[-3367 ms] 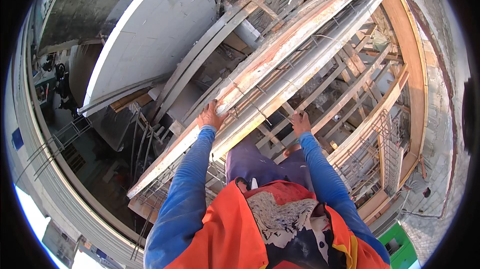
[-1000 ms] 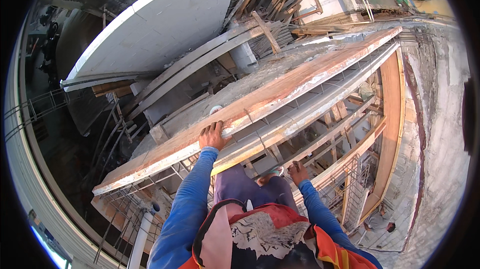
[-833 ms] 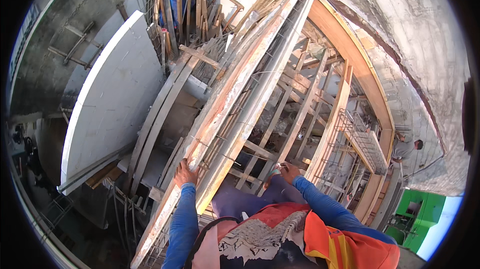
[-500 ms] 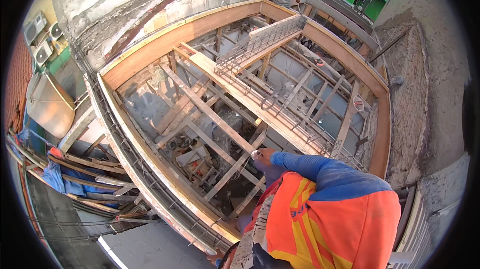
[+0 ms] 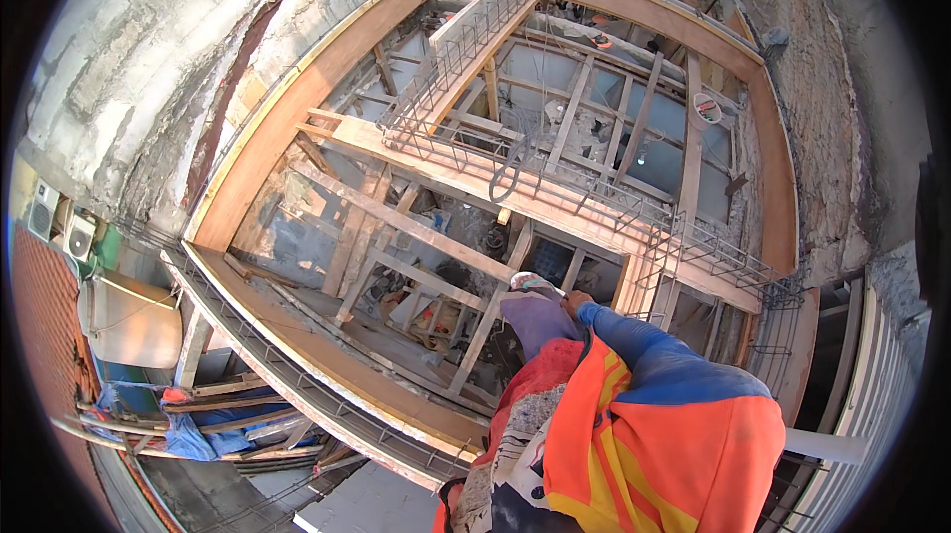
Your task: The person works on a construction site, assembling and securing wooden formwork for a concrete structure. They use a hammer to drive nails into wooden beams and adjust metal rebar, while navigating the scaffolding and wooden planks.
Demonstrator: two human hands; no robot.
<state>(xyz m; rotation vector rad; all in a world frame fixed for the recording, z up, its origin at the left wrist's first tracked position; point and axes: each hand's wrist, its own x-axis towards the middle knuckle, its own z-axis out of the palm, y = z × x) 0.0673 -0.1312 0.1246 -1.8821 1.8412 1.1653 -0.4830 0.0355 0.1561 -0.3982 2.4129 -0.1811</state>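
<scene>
My right hand (image 5: 575, 303) is beside my bent leg in purple-grey trousers (image 5: 540, 317), its fingers curled. Whatever it may hold is too small to make out. My right arm wears a blue sleeve (image 5: 644, 335) beneath an orange and yellow vest (image 5: 684, 434). Just ahead of the hand, my light-coloured shoe (image 5: 535, 282) rests by the end of a long timber (image 5: 416, 228). A wide wooden beam form (image 5: 565, 216) crosses beyond it, with a rebar cage (image 5: 634, 216) along it. My left hand does not show.
Plywood side forms (image 5: 322, 112) frame the opening. Below the crossing timbers lies a debris-strewn lower level (image 5: 416, 315). Rebar (image 5: 287, 340) runs along the left edge. A white bucket (image 5: 706, 109) sits far right. Rough walls (image 5: 822, 137) rise around; blue tarp (image 5: 198, 434) lies outside.
My view has turned and tilted lower, so the frame sits higher and the far person is mostly cut off. My right hand is now nearer my leg; my left hand has left view.
</scene>
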